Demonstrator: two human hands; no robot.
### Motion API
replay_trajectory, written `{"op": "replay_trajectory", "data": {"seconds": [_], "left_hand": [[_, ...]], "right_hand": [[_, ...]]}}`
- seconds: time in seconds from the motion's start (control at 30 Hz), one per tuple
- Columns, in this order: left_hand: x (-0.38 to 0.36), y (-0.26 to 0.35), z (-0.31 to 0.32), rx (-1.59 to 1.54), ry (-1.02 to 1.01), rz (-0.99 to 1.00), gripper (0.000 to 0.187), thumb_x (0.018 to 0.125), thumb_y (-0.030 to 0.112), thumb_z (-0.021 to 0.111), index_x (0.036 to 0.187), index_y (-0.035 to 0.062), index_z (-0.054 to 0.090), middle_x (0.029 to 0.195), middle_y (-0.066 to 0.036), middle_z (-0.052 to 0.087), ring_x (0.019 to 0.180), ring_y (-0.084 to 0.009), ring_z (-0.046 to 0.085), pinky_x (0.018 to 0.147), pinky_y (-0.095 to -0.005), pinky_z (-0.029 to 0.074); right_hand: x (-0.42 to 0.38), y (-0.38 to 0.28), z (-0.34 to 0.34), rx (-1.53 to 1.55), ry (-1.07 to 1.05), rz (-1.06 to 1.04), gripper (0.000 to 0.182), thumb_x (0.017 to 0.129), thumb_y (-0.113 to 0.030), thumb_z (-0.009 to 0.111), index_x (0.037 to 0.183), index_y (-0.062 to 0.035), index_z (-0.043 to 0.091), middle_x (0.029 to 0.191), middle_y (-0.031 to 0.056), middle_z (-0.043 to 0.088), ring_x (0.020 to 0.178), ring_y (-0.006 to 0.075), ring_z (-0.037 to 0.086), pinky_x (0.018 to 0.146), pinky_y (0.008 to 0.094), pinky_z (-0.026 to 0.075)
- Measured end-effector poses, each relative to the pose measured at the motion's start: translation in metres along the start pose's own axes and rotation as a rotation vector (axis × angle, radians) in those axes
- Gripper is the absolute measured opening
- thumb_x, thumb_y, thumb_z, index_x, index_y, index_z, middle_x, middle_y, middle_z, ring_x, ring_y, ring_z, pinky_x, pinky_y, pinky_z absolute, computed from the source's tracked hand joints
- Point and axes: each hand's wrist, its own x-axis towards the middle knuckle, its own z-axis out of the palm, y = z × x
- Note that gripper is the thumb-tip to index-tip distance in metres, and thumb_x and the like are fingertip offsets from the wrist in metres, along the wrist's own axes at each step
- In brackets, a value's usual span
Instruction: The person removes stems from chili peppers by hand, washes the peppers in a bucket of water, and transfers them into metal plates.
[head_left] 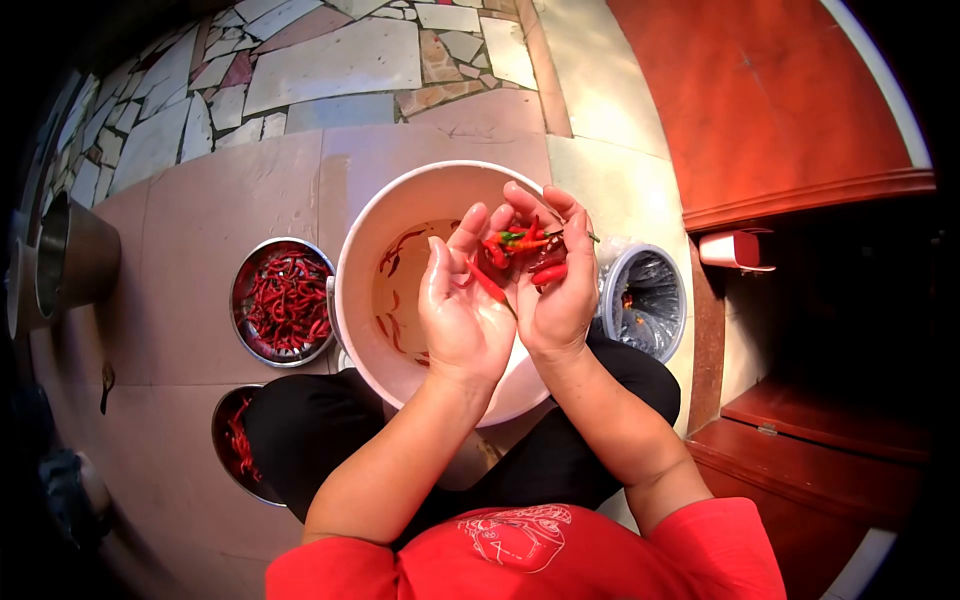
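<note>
My left hand (pixel 465 325) and my right hand (pixel 562 310) are cupped together, palms up and wet, above a large white bucket (pixel 357 270). In them lies a small pile of red chili peppers (pixel 520 243), some with green stems. One pepper leans against the fingers and palm of my left hand. Water fills the lower part of the bucket, and several red chilies (pixel 398 335) float near its left side. My forearms and hands hide the bucket's right part.
A metal bowl (pixel 239 328) heaped with red chilies stands left of the bucket. Another bowl (pixel 222 432) with chilies sits by my left knee. At right are a bag-lined bin (pixel 655 300) and a red wooden cabinet (pixel 780 110). A metal pail (pixel 85 250) stands far left.
</note>
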Motion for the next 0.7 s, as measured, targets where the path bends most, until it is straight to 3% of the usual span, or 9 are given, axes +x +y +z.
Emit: {"op": "replay_trajectory", "data": {"seconds": [0.17, 0.37, 0.5, 0.57, 0.7], "left_hand": [[-0.0014, 0.0032, 0.0058, -0.066, 0.033, -0.008, 0.048, 0.097, 0.04, 0.037, 0.125, 0.0017, 0.047, 0.125, -0.019, 0.052, 0.12, -0.0321, 0.047, 0.105, -0.0477, 0.033], [0.0012, 0.002, 0.0057, -0.108, 0.045, -0.021, 0.05, 0.097, 0.042, 0.036, 0.125, 0.002, 0.047, 0.124, -0.02, 0.054, 0.118, -0.0331, 0.049, 0.105, -0.0477, 0.034], [0.0013, 0.0011, 0.0065, -0.117, 0.005, -0.022, 0.05, 0.097, 0.042, 0.036, 0.125, 0.002, 0.047, 0.125, -0.019, 0.053, 0.118, -0.0335, 0.049, 0.105, -0.0476, 0.034], [0.001, 0.0014, 0.0083, -0.097, 0.024, -0.01, 0.05, 0.098, 0.042, 0.035, 0.125, 0.0018, 0.047, 0.125, -0.019, 0.053, 0.119, -0.0339, 0.047, 0.105, -0.0479, 0.034], [0.0009, 0.0018, 0.0078, -0.115, 0.03, -0.013, 0.05, 0.098, 0.041, 0.034, 0.125, 0.0015, 0.047, 0.128, -0.02, 0.051, 0.121, -0.0337, 0.046, 0.105, -0.0484, 0.034]], "right_hand": [[-0.0045, -0.0014, 0.0044, -0.007, -0.06, -0.056, 0.035, 0.091, -0.017, 0.039, 0.123, -0.0032, 0.037, 0.124, 0.0189, 0.052, 0.1, 0.0188, 0.055, 0.094, 0.0331, 0.044], [-0.0081, 0.0012, -0.0007, -0.134, -0.239, -0.216, 0.048, 0.096, -0.041, 0.042, 0.119, 0.0006, 0.048, 0.133, 0.0163, 0.045, 0.106, 0.0171, 0.052, 0.096, 0.0322, 0.041], [-0.0044, -0.0017, -0.0015, -0.037, -0.162, -0.145, 0.054, 0.095, -0.048, 0.039, 0.118, 0.001, 0.049, 0.133, 0.0166, 0.046, 0.108, 0.0177, 0.051, 0.097, 0.0327, 0.04], [-0.0008, -0.004, 0.0013, -0.151, -0.009, -0.123, 0.05, 0.096, -0.042, 0.035, 0.12, -0.0005, 0.048, 0.132, 0.0172, 0.047, 0.108, 0.0189, 0.051, 0.097, 0.0334, 0.04], [-0.0031, -0.0045, 0.0079, -0.122, 0.011, -0.127, 0.043, 0.094, -0.031, 0.033, 0.124, -0.0019, 0.043, 0.13, 0.0187, 0.048, 0.107, 0.0204, 0.051, 0.097, 0.0342, 0.041]]}}
